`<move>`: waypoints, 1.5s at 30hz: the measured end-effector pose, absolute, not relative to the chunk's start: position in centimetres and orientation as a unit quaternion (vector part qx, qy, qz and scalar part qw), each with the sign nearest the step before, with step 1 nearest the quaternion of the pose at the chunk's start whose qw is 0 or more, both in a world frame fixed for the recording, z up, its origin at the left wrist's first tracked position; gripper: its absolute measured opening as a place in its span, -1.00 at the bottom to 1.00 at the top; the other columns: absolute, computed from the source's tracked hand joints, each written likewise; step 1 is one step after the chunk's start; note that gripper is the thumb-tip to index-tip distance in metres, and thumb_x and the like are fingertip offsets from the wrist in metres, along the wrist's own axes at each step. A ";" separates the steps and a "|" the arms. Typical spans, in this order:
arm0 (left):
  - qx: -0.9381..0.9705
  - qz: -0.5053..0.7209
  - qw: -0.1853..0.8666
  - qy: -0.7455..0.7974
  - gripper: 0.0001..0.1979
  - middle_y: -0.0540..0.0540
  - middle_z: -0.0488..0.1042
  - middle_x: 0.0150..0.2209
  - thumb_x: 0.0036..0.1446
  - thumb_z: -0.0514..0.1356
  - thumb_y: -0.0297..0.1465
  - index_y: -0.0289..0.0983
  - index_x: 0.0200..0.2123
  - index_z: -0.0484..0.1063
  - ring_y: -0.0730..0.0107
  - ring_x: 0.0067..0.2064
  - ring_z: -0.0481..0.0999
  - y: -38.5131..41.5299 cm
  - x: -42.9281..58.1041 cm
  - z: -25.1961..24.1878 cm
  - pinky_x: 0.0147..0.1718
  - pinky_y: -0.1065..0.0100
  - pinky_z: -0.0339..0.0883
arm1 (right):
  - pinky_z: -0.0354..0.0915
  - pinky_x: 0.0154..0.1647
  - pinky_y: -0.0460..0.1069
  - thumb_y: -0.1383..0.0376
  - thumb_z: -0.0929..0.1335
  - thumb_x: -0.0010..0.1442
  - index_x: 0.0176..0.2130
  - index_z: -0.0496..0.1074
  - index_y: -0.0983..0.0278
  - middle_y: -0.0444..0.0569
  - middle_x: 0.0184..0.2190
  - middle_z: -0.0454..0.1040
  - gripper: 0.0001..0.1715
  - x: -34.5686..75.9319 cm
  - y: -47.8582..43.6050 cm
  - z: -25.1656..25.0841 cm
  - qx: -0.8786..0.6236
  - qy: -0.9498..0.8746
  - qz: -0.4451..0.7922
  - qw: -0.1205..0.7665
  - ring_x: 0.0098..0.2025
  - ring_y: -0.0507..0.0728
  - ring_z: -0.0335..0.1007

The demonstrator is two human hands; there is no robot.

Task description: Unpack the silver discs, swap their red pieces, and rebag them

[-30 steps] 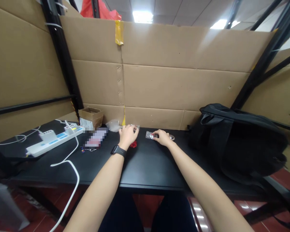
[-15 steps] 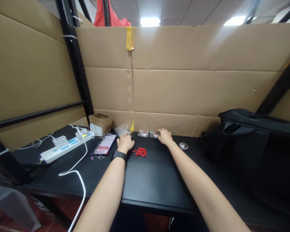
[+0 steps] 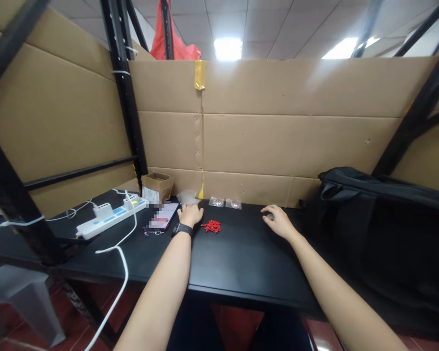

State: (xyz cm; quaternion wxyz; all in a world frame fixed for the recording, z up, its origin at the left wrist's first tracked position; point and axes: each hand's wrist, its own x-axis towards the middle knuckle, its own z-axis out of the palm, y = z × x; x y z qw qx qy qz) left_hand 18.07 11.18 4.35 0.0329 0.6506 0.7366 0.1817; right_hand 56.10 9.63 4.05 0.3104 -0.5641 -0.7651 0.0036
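Nearby, two clear pouches (image 3: 216,201) with small bits (image 3: 235,204)

A black flat-topped desk (image 3: 237,258) stands against a cardboard wall. On its left end lie a long white power strip (image 3: 111,217) and a loose white cable (image 3: 126,234) that drops over the front edge. Along the back sit a small open brown cardboard box (image 3: 157,186), a dark flat phone (image 3: 163,215) with a small keyring (image 3: 151,232) just in front of it, and a crumpled clear plastic bag (image 3: 188,196). A little heap of red pieces (image 3: 211,225) lies near the middle, with two small clear packets (image 3: 216,201) side by side behind it. A large black fabric bag (image 3: 380,214) fills the right end.
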 end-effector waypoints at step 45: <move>0.786 0.234 0.032 0.572 -0.79 -0.07 0.64 -0.15 0.13 0.20 -0.29 -0.15 -0.19 0.59 0.15 -0.05 0.57 9.7 21.0 6.8 -0.05 0.26 0.33 | 0.13 -0.08 0.07 0.34 0.42 0.14 0.04 0.43 0.05 -0.02 0.03 0.43 -0.54 58.3 8.9 2.8 -0.657 -0.713 0.016 0.245 0.08 0.26 0.29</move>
